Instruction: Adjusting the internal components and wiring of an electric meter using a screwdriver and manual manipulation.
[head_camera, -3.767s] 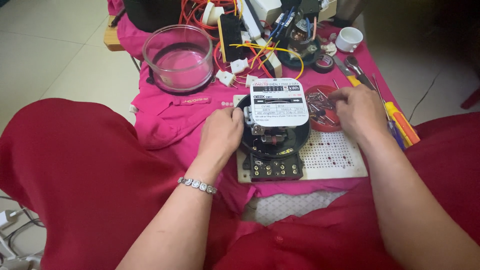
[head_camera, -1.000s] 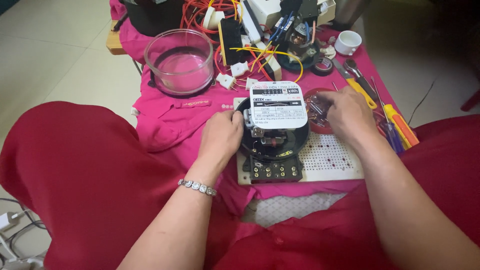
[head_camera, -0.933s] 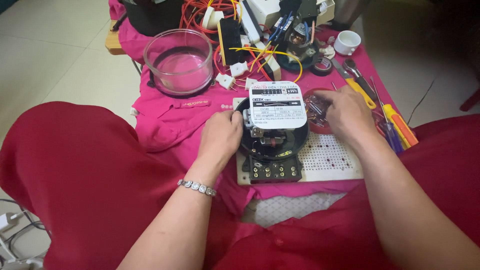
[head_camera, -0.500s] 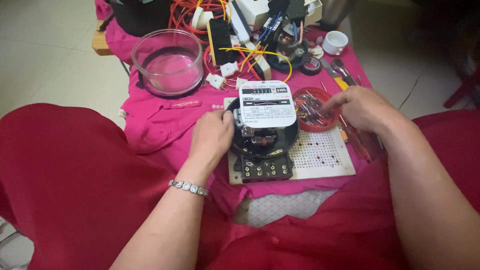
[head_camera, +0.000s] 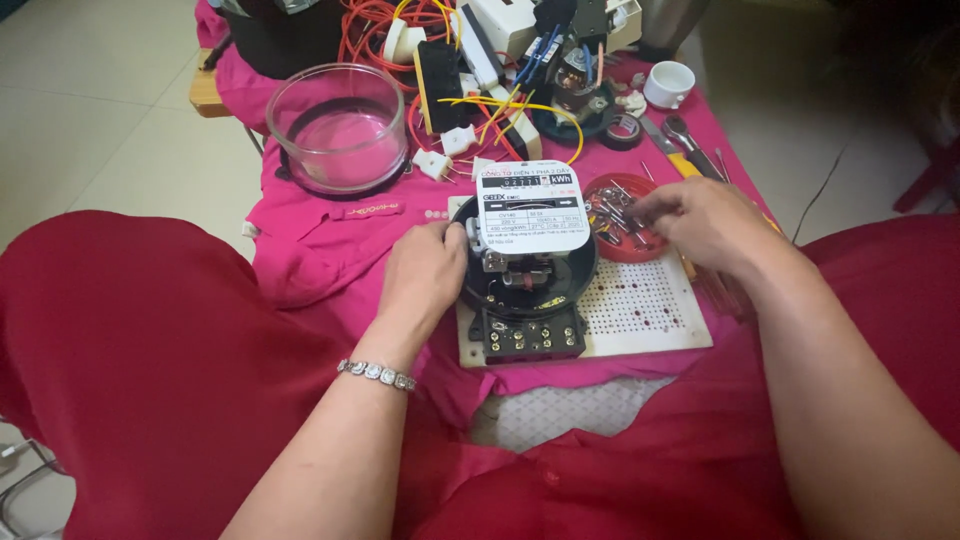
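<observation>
A round black electric meter (head_camera: 528, 285) with a white face plate (head_camera: 530, 205) stands on a white perforated board (head_camera: 645, 305). My left hand (head_camera: 425, 275) grips the meter's left rim, and a bracelet is on that wrist. My right hand (head_camera: 700, 225) reaches into a small red dish (head_camera: 605, 240) of screws and metal bits just right of the meter. Its thumb and forefinger are pinched together among the pieces. Whether they hold one is too small to tell.
A pink cloth (head_camera: 320, 245) covers the low table. A glass bowl (head_camera: 338, 125) stands at the back left. Behind the meter lie tangled orange and yellow wires (head_camera: 490, 95) and plugs. At the back right are a white cup (head_camera: 668, 83), a tape roll (head_camera: 625, 128) and hand tools (head_camera: 685, 135).
My right hand has moved from the meter's right side over to the red dish. My left hand has stayed on the meter's left rim. The view has shifted a little.
</observation>
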